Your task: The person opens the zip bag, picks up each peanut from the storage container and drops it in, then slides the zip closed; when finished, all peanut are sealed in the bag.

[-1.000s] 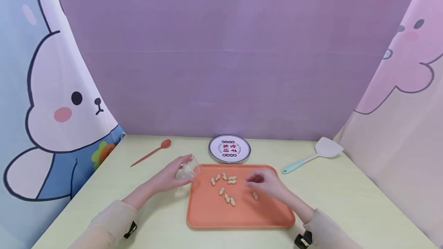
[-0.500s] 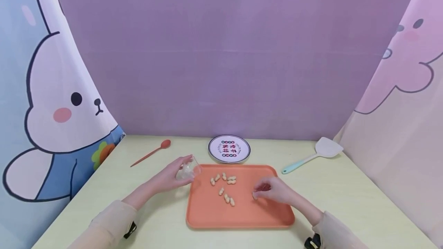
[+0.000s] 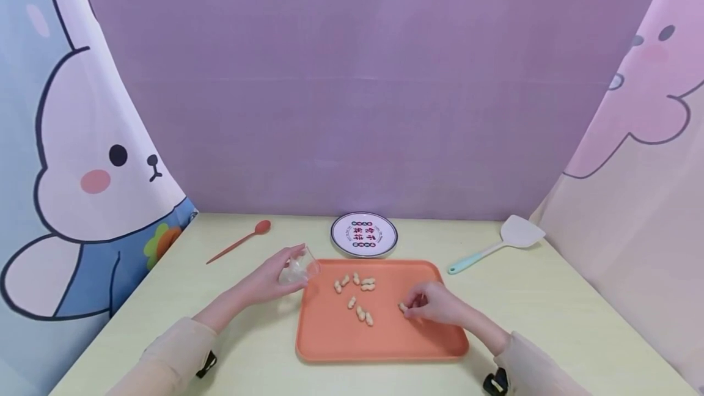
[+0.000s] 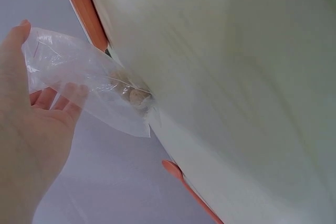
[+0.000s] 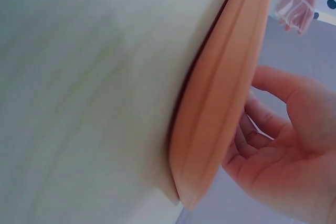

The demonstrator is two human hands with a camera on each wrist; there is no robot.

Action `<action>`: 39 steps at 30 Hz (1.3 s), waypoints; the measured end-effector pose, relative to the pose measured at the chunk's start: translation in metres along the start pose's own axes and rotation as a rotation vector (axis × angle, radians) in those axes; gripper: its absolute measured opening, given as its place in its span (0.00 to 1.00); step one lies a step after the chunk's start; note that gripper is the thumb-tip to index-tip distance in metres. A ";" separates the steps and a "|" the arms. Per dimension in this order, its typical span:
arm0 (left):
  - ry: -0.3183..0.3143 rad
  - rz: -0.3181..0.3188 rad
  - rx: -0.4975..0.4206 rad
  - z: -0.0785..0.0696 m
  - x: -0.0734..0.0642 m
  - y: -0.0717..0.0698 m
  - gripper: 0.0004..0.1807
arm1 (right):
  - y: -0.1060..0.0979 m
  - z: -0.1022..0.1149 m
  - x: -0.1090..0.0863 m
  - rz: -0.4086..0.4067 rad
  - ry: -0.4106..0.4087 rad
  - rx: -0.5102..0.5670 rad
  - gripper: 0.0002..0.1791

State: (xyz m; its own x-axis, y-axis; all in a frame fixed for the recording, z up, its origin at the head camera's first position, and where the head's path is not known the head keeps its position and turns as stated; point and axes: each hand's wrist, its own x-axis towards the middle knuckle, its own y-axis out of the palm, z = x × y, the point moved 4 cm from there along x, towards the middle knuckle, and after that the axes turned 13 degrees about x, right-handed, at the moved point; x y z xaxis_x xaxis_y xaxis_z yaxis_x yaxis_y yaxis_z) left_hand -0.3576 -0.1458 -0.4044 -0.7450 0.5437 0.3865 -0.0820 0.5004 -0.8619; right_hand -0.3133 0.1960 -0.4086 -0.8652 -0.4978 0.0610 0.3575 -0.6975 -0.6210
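Observation:
In the head view, my left hand (image 3: 272,278) holds a clear plastic bag (image 3: 299,269) by its mouth, just past the orange tray's left edge. The left wrist view shows a few peanuts (image 4: 135,96) lying at the bottom of this bag (image 4: 68,61). My right hand (image 3: 434,302) is low over the right half of the orange tray (image 3: 385,347), pinching a single peanut (image 3: 403,307) between thumb and fingertips. Several loose peanuts (image 3: 360,314) lie on the tray's left and middle. The tray's rim hides the right fingertips in the right wrist view.
Behind the tray stands a round white plate (image 3: 364,235) with printed writing. A red spoon (image 3: 242,241) lies at the back left, and a white spatula (image 3: 497,246) with a mint handle at the back right. A purple cloth (image 3: 352,90) hangs behind the table.
My right hand has come down and a little to the right onto the lone peanut and now pinches it. The left hand with the bag stays where it was.

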 end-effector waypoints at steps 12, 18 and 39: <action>0.002 -0.013 0.016 0.001 0.000 0.001 0.41 | -0.005 0.001 0.000 -0.053 -0.027 -0.045 0.06; 0.000 -0.010 0.013 0.002 -0.001 0.001 0.41 | -0.004 0.000 0.000 -0.067 -0.045 -0.080 0.06; -0.012 -0.004 -0.012 0.001 -0.001 0.000 0.42 | -0.012 0.001 0.006 -0.100 0.017 -0.032 0.07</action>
State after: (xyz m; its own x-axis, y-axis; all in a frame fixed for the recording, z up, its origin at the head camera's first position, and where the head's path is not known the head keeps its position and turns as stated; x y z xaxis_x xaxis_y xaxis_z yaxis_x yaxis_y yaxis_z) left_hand -0.3577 -0.1474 -0.4048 -0.7524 0.5339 0.3859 -0.0769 0.5106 -0.8564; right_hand -0.3221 0.2010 -0.4002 -0.9018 -0.4177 0.1111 0.2580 -0.7265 -0.6368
